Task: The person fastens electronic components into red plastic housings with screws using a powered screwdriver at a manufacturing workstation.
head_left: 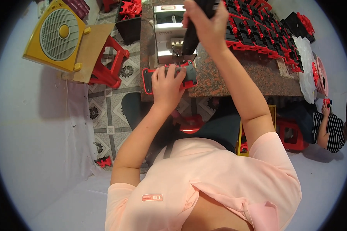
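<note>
My left hand (167,86) lies over a red-rimmed black plastic part (148,79), its fingers bent across the top and gripping it at the table's front edge. A black electric screwdriver (192,36) hangs upright in my right hand (210,27), which is wrapped round its body. Its lower end is beside the front of a silver box-shaped machine (166,38), probably a screw feeder, just above the part. The bit itself is too small to make out, and the palm side of my left hand is hidden.
Rows of red and black parts (258,32) cover the right of the speckled stone table (227,82). A yellow box fan (59,32) stands on a board over a red stool (112,63) at left. A black bin (128,30) holds red pieces. Another person (329,131) sits at right.
</note>
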### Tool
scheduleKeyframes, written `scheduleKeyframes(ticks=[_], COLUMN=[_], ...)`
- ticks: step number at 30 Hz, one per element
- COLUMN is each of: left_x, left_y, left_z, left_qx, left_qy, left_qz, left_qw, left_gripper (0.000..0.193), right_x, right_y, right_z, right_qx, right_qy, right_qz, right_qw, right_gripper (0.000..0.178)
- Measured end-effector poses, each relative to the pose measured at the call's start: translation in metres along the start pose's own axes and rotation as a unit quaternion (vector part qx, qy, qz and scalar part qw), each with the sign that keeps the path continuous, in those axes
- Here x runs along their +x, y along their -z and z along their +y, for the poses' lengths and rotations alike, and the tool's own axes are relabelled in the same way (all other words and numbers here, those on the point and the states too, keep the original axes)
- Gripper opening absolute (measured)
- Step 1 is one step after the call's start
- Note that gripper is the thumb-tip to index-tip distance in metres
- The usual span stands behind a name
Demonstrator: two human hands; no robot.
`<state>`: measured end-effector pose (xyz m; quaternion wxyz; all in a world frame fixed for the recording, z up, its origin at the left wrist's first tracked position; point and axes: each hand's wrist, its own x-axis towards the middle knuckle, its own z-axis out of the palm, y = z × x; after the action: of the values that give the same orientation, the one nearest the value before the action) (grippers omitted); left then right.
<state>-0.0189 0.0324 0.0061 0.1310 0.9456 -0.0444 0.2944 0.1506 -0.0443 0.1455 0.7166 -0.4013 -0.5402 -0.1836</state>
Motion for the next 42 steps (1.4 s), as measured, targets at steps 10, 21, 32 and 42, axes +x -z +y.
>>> scheduleKeyframes(ticks=[10,21,32,42], left_x=[0.009,0.009,0.013,0.020], left_y=[-0.007,-0.009,-0.007,-0.010], left_z=[-0.007,-0.006,-0.008,0.006], left_qx=[0.016,0.007,0.030,0.015], left_qy=[0.010,0.015,0.013,-0.022], left_qz=[-0.004,-0.008,-0.029,-0.082], left_qw=[1.000,1.000,0.999,0.996], left_gripper=[0.065,0.065,0.065,0.068], right_x=[-0.050,-0.052,-0.057,-0.074], right_y=[0.010,0.012,-0.011,0.074], right_z=[-0.084,-0.079,-0.072,-0.137], right_qx=[-0.107,-0.133,-0.153,-0.117], right_qy=[-0.185,-0.183,-0.235,-0.120], right_qz=[0.055,0.046,0.041,0.140], right_qw=[0.975,0.973,0.959,0.976], right_gripper=[0.035,0.035,0.052,0.039])
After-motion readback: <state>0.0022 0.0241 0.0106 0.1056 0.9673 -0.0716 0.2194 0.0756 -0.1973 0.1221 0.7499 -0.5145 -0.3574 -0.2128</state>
